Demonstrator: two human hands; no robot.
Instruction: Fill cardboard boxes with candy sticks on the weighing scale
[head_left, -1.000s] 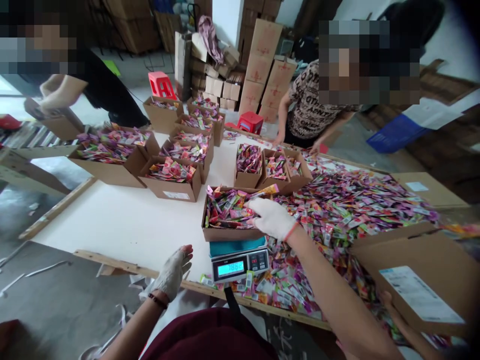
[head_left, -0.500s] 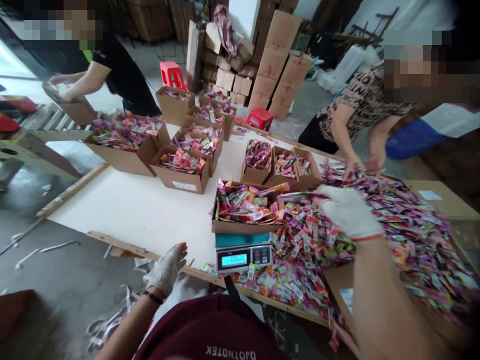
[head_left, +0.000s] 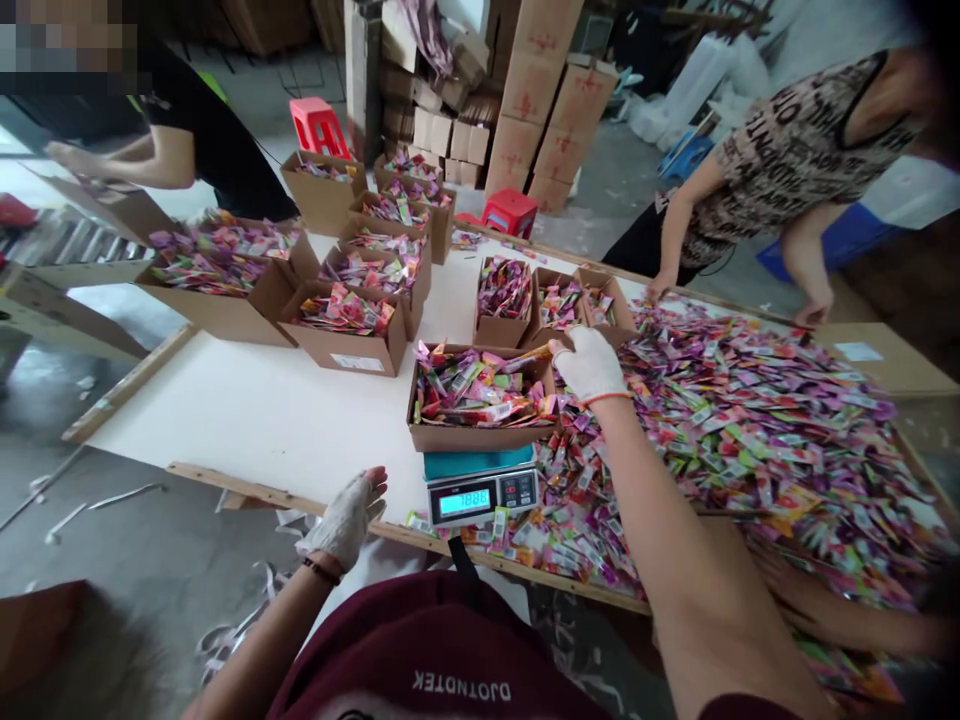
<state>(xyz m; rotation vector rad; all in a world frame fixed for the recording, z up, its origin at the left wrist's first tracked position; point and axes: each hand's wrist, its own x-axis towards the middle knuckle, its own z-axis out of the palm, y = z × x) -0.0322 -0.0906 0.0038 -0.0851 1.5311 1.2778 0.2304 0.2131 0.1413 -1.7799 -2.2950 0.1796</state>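
Note:
An open cardboard box heaped with colourful sachets stands on a teal digital scale with a lit display, at the table's near edge. My right hand, in a white glove, is at the box's far right corner with its fingers curled round a few sachets. To the right of it a big loose pile of sachets covers the table. My left hand, also gloved, rests flat on the table's wooden front edge, left of the scale, fingers stretched out and holding nothing.
Several more sachet-filled boxes stand at the table's far left and middle. A person in black handles a carton at far left; another person leans on the far right edge. Stacked cartons and red stools stand behind.
My right hand left the box, reached right into the loose pile, and has come back to the box's right corner. The scale reading changed. My left hand stayed on the table edge.

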